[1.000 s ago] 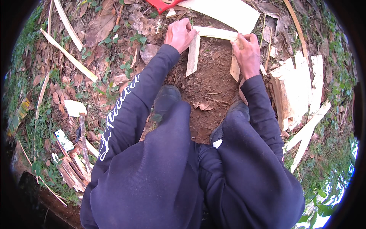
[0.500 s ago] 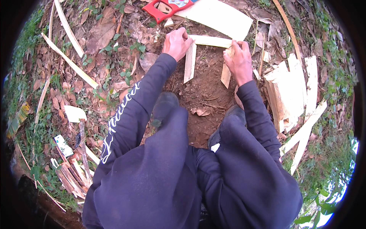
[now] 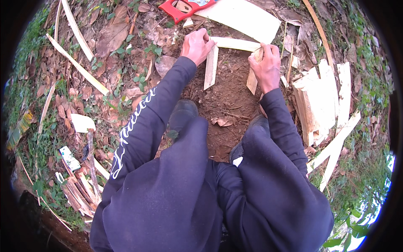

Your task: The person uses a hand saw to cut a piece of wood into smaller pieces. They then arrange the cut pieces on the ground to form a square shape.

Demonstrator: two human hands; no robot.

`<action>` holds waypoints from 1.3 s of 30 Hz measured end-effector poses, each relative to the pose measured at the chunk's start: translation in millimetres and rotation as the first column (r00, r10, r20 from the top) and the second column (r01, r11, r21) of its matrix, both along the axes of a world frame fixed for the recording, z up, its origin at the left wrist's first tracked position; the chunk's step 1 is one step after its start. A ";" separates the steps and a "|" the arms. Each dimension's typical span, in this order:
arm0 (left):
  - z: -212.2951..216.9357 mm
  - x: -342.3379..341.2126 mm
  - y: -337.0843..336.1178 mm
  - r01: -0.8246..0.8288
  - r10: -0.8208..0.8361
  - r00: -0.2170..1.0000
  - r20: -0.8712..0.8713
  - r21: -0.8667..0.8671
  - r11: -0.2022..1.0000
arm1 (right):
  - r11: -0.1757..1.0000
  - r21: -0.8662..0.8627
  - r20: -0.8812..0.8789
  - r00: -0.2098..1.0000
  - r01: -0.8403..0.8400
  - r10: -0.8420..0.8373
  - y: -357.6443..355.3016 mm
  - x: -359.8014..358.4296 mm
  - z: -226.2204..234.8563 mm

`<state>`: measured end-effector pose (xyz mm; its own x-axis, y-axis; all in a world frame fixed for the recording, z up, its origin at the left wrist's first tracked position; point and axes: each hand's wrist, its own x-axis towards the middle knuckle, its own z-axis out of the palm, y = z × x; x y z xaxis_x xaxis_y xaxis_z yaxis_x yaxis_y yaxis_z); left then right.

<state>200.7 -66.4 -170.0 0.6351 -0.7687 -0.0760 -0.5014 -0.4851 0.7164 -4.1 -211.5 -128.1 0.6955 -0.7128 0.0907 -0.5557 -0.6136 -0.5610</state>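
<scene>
A pale wooden strip [image 3: 236, 43] runs crosswise between my hands, beyond my feet. Two shorter wooden pieces meet its ends and point back toward me, a left piece [image 3: 211, 69] and a right piece [image 3: 252, 80], making a three-sided shape. My left hand [image 3: 196, 47] is closed in a pinch at the left corner, its fingertips partly hidden. At the right corner, my right hand [image 3: 266, 69] pinches the end of the strip together with the top of the right piece. Whether the pieces are fastened cannot be made out.
A red-handled saw [image 3: 179, 11] lies at the far edge beside a broad pale board [image 3: 245, 20]. Split wood blocks [image 3: 315, 101] and long slats [image 3: 336, 153] lie at right. Thin strips [image 3: 77, 65] and a bundle of sticks [image 3: 79, 193] are on the leafy ground at left.
My right hand's grip has shifted slightly, and more of the right piece's upper end shows beside the fingers. That piece now stands a little straighter. My left hand stays at its corner.
</scene>
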 end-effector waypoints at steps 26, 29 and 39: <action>-4.0 0.3 0.5 0.015 -0.017 0.998 0.068 0.020 1.000 | 0.998 -0.060 -0.053 0.998 -0.019 0.015 2.5 1.3 1.3; -5.9 0.5 -0.3 0.018 -0.019 0.997 0.073 0.016 1.000 | 0.999 -0.045 -0.072 0.997 -0.005 0.002 2.7 1.3 4.7; -6.8 0.2 0.4 0.015 -0.016 0.997 0.071 0.016 1.000 | 0.999 -0.044 -0.037 0.999 0.011 -0.013 0.4 1.2 -2.8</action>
